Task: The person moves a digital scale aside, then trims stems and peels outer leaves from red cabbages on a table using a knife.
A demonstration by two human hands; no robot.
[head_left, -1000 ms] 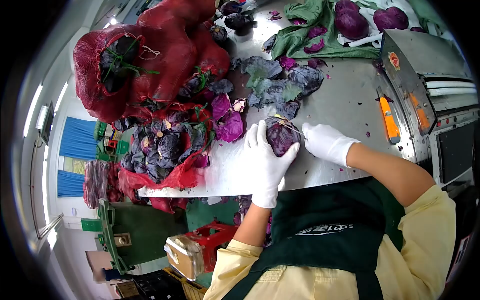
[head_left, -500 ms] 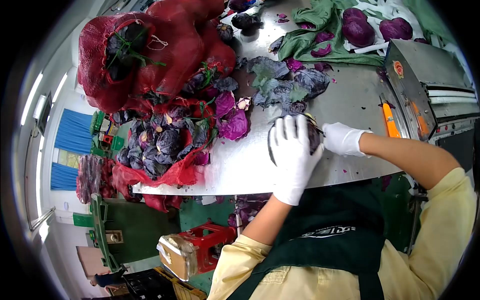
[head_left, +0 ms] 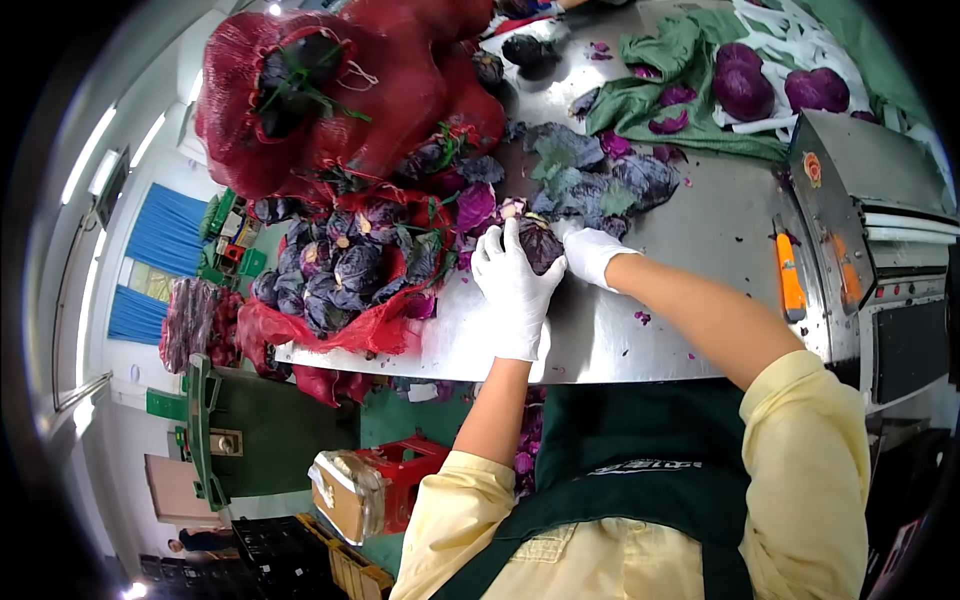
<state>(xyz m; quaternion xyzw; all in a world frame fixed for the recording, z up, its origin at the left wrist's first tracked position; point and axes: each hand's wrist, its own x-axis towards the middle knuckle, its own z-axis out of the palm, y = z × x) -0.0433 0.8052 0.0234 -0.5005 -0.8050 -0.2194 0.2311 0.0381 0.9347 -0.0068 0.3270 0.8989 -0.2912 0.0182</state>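
Note:
A dark purple cabbage [head_left: 540, 243] rests on the steel table [head_left: 640, 335]. My left hand [head_left: 515, 285], white-gloved, is wrapped round its near left side, thumb and fingers curved over it. At the cabbage's right side is my right hand [head_left: 592, 256], also gloved, with its fingers curled; whatever it holds is hidden. Loose purple leaves [head_left: 476, 207] lie just left of the cabbage, and dark outer leaves [head_left: 580, 190] lie beyond it. An orange-handled knife [head_left: 791, 278] lies to the right, away from both hands.
Red mesh sacks [head_left: 400, 90] and an open sack of cabbages [head_left: 335, 270] stand on the left. At the back right are peeled cabbages [head_left: 743, 85] beside a green cloth [head_left: 650, 120]. A metal machine [head_left: 860, 165] borders the right side. A person [head_left: 205, 541] is far off at lower left.
The cabbage and both hands moved right, then back left towards the loose purple leaves. My left hand's fingers, which lay over the top of the cabbage, now curve round its left side.

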